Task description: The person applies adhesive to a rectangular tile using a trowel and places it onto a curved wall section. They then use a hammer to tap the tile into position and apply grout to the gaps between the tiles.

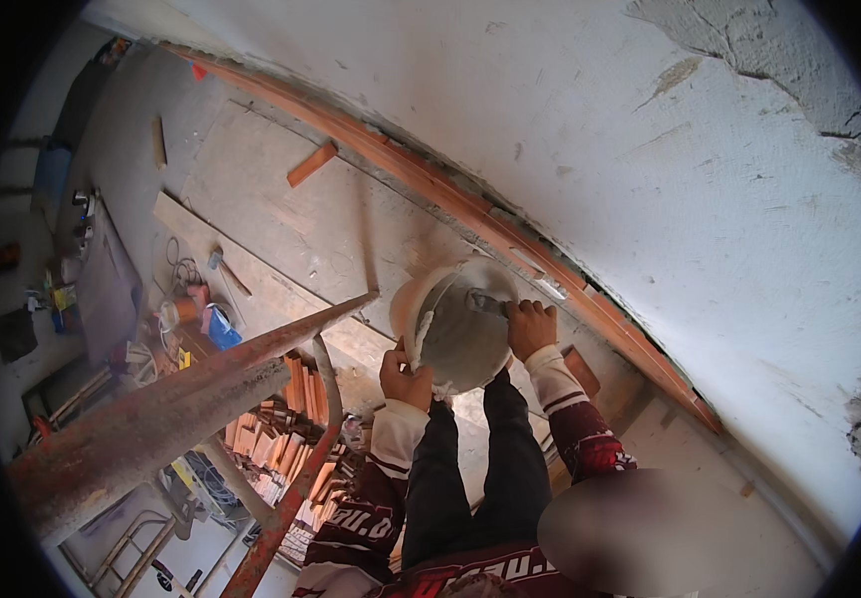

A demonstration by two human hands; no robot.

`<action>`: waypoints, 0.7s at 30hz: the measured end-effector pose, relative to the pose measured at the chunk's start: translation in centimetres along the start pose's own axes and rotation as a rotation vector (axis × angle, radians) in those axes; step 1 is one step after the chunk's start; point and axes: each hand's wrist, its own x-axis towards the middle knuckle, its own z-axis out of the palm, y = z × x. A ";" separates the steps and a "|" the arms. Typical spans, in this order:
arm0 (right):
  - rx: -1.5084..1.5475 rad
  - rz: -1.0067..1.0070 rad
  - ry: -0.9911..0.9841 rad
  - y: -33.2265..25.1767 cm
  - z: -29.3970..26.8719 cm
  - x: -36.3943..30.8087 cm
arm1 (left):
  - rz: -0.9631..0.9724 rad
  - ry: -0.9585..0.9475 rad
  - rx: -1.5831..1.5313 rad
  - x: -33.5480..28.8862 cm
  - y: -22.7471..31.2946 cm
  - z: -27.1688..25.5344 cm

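Note:
In front of my legs is a pale bucket [409, 299], tilted so that its inside faces me, with grey wet-looking material [458, 349] on the bottom and walls. My left hand [405, 380] is closed on the near left part of the bucket's rim, where a whitish strip runs along the edge. Closed around the handle of a trowel [487, 302], my right hand [532, 331] is at the right side of the rim. The trowel's blade points left into the bucket; its tip is coated in grey.
A plastered wall [590, 149] rises on the right, with an orange-brown beam [430, 179] along its foot. Rusty scaffold tubing [191, 384] crosses at the left. Below lie stacked reddish wood pieces [286, 434], a hammer [229, 271], a plank [241, 264] and a blue container [219, 326].

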 end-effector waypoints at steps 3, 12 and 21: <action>-0.002 -0.130 0.075 0.1 1.4 0.2 | 0.009 -0.055 -0.019 -0.3 -0.1 0.5; 0.102 -0.195 -0.146 -1.3 2.9 -1.3 | 0.027 -0.074 0.057 -1.3 -0.2 -0.3; 0.352 -0.290 -0.015 -0.8 4.5 -2.7 | -0.043 0.007 0.070 -1.3 0.5 0.2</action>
